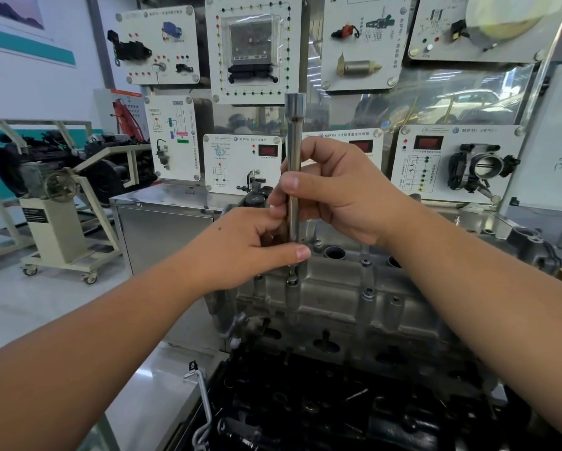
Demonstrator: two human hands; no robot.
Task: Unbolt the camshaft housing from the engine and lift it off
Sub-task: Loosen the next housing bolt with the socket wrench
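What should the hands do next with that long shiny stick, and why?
Probably twirl the extension bar with the fingers to wind the bolt out. Both the left hand and right hand pinch the bar upright over that bolt in the camshaft housing, and no handle is fitted on top.

I see a steel counter (162,395) carrying the engine (338,379), its camshaft housing (354,297) on top. A loose casting (533,247) sits at the counter's far right. Behind, a metal cabinet (165,229) stands on the floor (22,307).
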